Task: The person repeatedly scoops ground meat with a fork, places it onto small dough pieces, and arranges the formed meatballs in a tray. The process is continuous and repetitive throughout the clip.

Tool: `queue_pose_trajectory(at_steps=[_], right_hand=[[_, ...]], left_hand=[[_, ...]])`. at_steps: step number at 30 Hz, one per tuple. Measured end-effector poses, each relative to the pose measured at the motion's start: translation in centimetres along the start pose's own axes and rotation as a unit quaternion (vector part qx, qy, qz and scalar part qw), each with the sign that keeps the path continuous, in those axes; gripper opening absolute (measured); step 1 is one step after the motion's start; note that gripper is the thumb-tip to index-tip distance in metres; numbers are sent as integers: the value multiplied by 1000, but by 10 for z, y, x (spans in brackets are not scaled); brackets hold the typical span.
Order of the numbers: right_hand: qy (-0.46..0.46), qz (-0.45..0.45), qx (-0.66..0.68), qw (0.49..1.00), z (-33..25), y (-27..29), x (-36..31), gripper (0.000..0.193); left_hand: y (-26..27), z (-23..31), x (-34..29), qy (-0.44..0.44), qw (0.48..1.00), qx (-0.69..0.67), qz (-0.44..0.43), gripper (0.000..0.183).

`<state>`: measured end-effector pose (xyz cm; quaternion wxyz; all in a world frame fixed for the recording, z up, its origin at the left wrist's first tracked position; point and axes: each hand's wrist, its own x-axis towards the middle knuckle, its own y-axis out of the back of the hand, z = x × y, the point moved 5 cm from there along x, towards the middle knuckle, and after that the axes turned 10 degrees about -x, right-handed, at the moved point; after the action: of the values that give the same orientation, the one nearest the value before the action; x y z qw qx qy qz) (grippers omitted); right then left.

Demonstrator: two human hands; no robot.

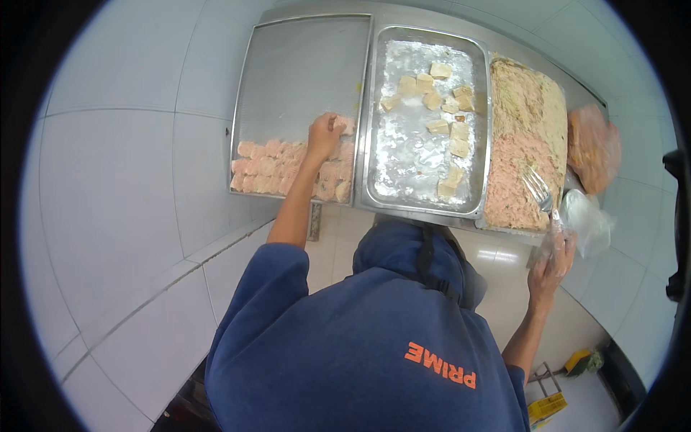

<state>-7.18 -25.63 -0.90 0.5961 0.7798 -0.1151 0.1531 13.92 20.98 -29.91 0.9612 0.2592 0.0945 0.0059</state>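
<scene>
At the far right end of its rows, my left hand [325, 137] is closed over the left tray [302, 72], its fingertips on a small pink-topped piece [346, 126]. Rows of similar pink pieces [270, 169] fill the tray's near part. My right hand [554, 257], seemingly in a thin clear glove, grips a metal fork [538, 187]. The fork's tines rest on or just over the pink mince [515, 162] heaped in the right tray, with a paler mix toward its far end. Between them, the middle tray [371, 144] holds several pale yellow tofu-like squares [459, 138] in shallow liquid.
An orange-tinted plastic bag [594, 147] lies right of the mince, with a clear plastic bag [586, 222] nearer me. Tiled walls [129, 158] border the counter. On the floor at the lower right sits a yellow object [547, 407] beside a metal frame.
</scene>
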Motion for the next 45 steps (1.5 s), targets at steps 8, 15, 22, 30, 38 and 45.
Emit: queue_pose_trajectory(at_steps=[8, 15, 22, 30, 38, 45], right_hand=[[-60, 31, 4, 998, 17, 8, -16, 50], [-115, 9, 3, 993, 34, 15, -21, 51], [-167, 30, -12, 985, 66, 27, -41, 49], [-188, 35, 34, 981, 90, 20, -42, 52], [-232, 0, -20, 973, 155, -18, -31, 45], [-278, -84, -92, 952, 244, -94, -28, 32]], left_hand=[[-20, 94, -20, -212, 960, 171, 70, 35], [-114, 128, 40, -275, 901, 334, -18, 24], [-127, 122, 48, -255, 900, 346, -69, 28], [-135, 125, 68, -247, 953, 176, 3, 49], [-163, 116, 97, -171, 971, 160, -37, 44], [-133, 171, 40, -54, 986, -153, -36, 44]])
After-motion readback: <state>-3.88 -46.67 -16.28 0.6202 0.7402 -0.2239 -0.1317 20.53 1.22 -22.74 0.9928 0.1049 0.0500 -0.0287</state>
